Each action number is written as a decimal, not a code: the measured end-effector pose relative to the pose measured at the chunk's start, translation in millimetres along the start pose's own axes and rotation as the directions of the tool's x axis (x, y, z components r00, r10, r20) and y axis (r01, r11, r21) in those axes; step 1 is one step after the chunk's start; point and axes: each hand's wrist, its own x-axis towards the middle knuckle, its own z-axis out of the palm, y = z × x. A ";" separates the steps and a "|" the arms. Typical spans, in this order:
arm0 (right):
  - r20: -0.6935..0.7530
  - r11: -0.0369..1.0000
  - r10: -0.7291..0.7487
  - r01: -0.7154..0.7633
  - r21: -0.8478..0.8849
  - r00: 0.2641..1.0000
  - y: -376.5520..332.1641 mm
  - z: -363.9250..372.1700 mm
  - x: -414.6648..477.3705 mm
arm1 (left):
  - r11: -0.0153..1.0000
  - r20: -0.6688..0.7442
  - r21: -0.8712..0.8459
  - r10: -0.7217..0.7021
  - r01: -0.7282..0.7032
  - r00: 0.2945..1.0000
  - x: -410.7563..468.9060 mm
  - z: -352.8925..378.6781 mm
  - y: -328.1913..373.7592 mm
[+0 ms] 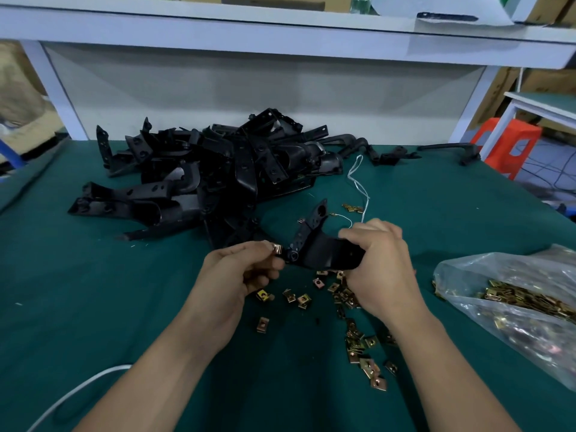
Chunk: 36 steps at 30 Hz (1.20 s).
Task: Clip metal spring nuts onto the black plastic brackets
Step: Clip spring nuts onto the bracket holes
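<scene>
**A:** Where is the spring nut?

**B:** The spring nut (277,249) is pinched in the fingertips of the left hand (246,269), touching the near tip of the bracket (321,247). The right hand (383,269) curls around the bracket's other end and holds it above the bench (109,291).

**A:** What could go wrong?

**B:** As I judge it, the nut could go on skewed, so its threaded hole misses the bracket's hole. Being springy, it could also flick out of that small pinch and drop among the loose nuts (352,307). And since the bracket is gripped only at its far end, a hard push might twist it.

**A:** How would the parts feel?

**B:** The nut is a small folded clip of shiny, brassy metal. The bracket is matte black moulded plastic, curved, with round holes and an arm pointing away. The bench cover is dull green and looks soft. At the right, a clear crinkled plastic bag (514,304) holds more nuts. Behind lies a tangled pile of brackets (218,176).
</scene>
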 end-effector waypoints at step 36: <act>0.856 0.609 -0.006 -0.677 0.413 0.517 4.0 -17.0 -3.4 | 0.999 0.164 0.042 0.022 -0.029 0.986 2.8 -5.0 -2.3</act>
